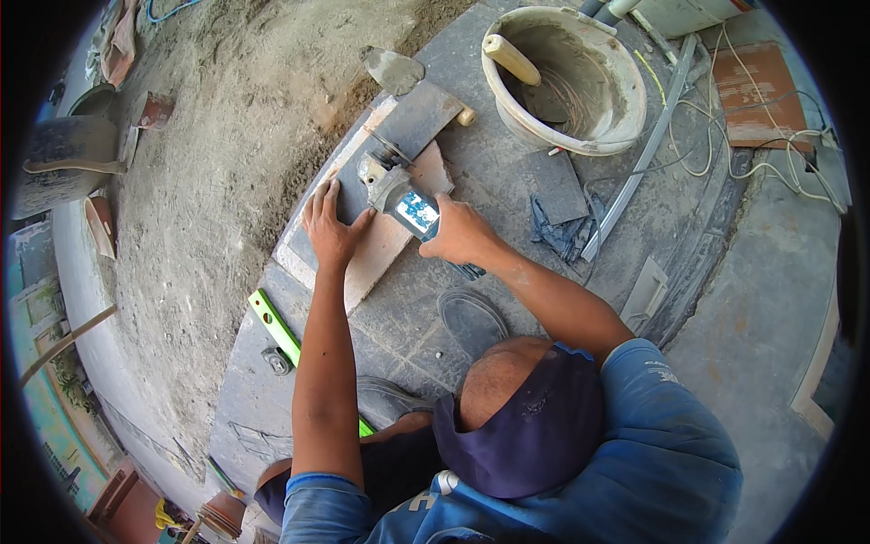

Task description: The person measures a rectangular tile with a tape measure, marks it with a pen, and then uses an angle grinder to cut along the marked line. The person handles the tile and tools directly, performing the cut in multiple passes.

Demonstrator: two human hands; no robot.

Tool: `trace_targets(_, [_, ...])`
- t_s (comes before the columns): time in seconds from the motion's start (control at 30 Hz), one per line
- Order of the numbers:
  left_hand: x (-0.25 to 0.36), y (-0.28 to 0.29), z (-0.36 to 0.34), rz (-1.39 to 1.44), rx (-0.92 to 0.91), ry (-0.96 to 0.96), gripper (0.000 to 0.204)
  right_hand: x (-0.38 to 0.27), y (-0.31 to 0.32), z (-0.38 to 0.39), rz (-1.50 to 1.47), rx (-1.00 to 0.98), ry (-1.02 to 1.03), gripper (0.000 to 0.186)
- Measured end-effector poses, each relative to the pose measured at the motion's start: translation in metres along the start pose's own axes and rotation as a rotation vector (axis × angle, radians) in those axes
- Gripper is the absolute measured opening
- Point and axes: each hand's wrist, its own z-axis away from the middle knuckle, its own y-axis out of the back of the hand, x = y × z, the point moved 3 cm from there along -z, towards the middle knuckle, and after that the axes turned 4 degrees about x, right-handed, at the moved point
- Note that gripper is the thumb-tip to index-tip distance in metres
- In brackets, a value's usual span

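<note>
My right hand (460, 234) is wrapped around the body of an angle grinder (399, 198). Its disc (391, 143) stands on edge at a dark grey tile (421, 113); I cannot tell whether it is spinning or touching. On the near left part of that tile my left hand (335, 225) lies with fingers stretched out, close to the grinder's head. A paler tile (376, 261) sits beneath the grey one, its edge jutting out toward me. A trowel blade (394, 71) shows beyond the grey tile's far edge, and a wooden handle end (467, 116) pokes out at the right.
A mortar-stained bucket (507, 109) with a pale-handled tool stands far right. Beside it are a metal straightedge (634, 159), loose cables (707, 168), a small grey tile (555, 186) and a dark cloth (562, 231). A green spirit level (275, 324) and a tape measure (276, 361) lie left. Sandy ground (217, 136) borders the paving.
</note>
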Motion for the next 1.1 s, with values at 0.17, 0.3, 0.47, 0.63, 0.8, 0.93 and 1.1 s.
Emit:
trace_targets(0.17, [0.0011, -0.0011, 0.0008, -0.011, -0.005, 0.009, 0.082, -0.0013, 0.0003, -0.0003, 0.013, -0.02, -0.012, 0.079])
trace_targets(0.3, [-0.002, -0.002, 0.0009, -0.01, -0.007, 0.015, 0.083, -0.0026, 0.0001, -0.0006, 0.02, 0.002, -0.007, 0.079])
trace_targets(0.47, [-0.0017, -0.0037, 0.001, -0.004, -0.023, 0.027, 0.084, -0.0006, -0.0009, -0.0023, 0.015, 0.01, -0.008, 0.08])
trace_targets(0.63, [-0.0019, -0.0031, 0.0014, 0.003, -0.015, 0.018, 0.085, -0.0011, -0.0019, -0.0032, 0.02, 0.009, -0.005, 0.08])
trace_targets(0.8, [-0.0026, -0.0028, 0.0013, 0.013, 0.004, -0.003, 0.085, -0.001, -0.0005, -0.0023, 0.014, -0.012, -0.006, 0.08])
trace_targets(0.93, [-0.0022, -0.0026, 0.0009, 0.007, 0.002, -0.001, 0.085, 0.0023, -0.0015, 0.0002, 0.011, 0.002, 0.009, 0.085])
trace_targets(1.1, [-0.0026, -0.0026, 0.0013, 0.001, -0.003, 0.006, 0.085, 0.0017, 0.0001, 0.0025, 0.011, -0.016, -0.005, 0.088])
